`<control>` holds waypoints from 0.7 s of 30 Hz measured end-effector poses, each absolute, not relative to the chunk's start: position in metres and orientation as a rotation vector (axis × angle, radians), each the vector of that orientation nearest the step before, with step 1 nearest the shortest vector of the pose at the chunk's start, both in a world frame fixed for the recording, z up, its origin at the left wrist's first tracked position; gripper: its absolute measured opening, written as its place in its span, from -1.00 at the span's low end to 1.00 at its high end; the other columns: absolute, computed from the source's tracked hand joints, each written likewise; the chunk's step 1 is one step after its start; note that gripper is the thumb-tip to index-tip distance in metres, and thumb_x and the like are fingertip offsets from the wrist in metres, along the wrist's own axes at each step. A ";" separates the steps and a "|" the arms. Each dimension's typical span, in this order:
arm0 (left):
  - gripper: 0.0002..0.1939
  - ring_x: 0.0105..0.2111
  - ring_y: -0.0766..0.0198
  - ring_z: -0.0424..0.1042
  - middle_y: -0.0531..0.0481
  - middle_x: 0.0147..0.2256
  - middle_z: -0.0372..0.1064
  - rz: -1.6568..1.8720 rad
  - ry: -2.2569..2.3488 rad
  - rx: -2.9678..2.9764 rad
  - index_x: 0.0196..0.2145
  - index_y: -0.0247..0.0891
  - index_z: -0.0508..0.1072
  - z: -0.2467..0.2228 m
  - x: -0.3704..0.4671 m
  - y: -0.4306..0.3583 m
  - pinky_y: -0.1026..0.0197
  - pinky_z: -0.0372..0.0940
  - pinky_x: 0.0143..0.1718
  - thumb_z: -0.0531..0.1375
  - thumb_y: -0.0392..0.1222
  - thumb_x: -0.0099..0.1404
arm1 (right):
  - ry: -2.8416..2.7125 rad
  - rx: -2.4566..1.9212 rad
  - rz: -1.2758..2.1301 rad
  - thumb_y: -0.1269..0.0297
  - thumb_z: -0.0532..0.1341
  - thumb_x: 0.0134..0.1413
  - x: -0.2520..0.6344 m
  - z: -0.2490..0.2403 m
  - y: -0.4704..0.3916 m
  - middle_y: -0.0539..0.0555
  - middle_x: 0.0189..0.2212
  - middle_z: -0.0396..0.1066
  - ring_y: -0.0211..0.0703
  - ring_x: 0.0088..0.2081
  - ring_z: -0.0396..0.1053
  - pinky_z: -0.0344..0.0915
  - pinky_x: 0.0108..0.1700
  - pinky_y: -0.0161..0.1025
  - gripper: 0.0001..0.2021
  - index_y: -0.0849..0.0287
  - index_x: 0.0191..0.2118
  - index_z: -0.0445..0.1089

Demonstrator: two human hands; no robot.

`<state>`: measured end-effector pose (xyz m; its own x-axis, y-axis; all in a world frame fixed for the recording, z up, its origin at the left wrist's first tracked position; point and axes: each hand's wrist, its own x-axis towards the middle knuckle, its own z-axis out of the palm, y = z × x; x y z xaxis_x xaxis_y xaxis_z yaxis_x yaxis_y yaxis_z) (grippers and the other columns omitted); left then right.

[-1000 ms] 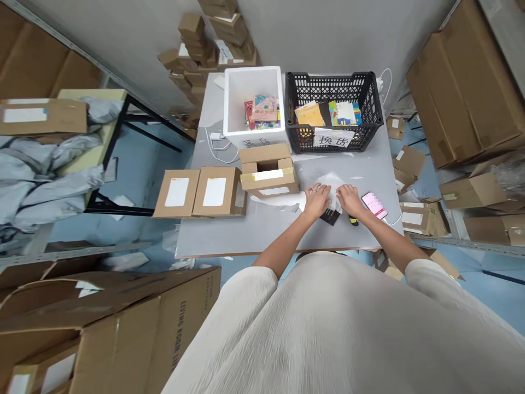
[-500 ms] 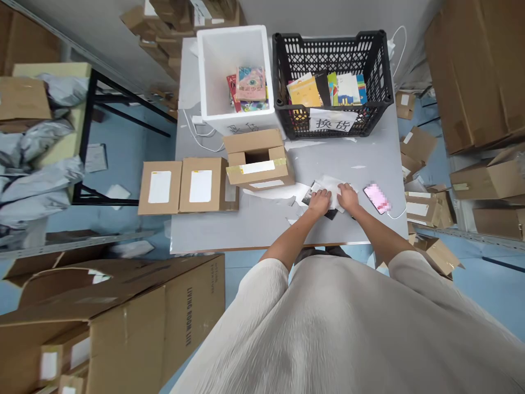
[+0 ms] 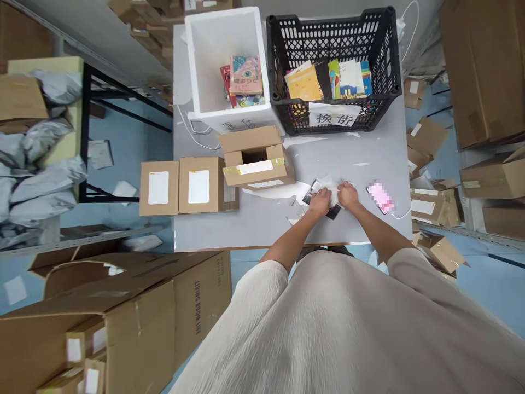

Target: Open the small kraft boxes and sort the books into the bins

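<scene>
A crumpled white sheet (image 3: 329,187) lies over a dark, flat item (image 3: 333,212) near the front edge of the grey table (image 3: 262,227). My left hand (image 3: 320,201) rests on the sheet and the dark item, its fingers apart. At the sheet's right side my right hand (image 3: 347,195) has its fingers closed on the sheet's edge. Torn white scraps (image 3: 293,214) lie left of my hands. A phone (image 3: 380,197) with a pink screen is to the right of my right hand.
An open cardboard box (image 3: 262,164) stands left of my hands, beside two labelled boxes (image 3: 200,197). Behind are a white foam box (image 3: 192,65) and a black crate (image 3: 287,117), both holding books. A large carton (image 3: 205,306) stands on the floor at left.
The view has shifted slightly. The white sheet is more bunched up between my hands, and more of the dark item shows beneath it.
</scene>
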<state>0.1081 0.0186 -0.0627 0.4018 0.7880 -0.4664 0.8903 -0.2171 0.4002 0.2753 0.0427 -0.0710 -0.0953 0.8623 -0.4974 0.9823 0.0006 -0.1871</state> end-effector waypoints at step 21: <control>-0.57 0.31 0.00 0.43 -0.26 0.31 0.41 0.756 1.648 1.984 0.38 -0.18 0.30 0.049 0.068 0.063 -0.02 0.35 0.31 0.03 -0.22 0.62 | 2.967 1.778 -0.462 0.34 0.02 0.52 0.245 0.086 0.098 0.30 0.08 0.38 0.17 0.13 0.34 0.29 0.19 -0.06 -0.64 0.18 0.20 0.48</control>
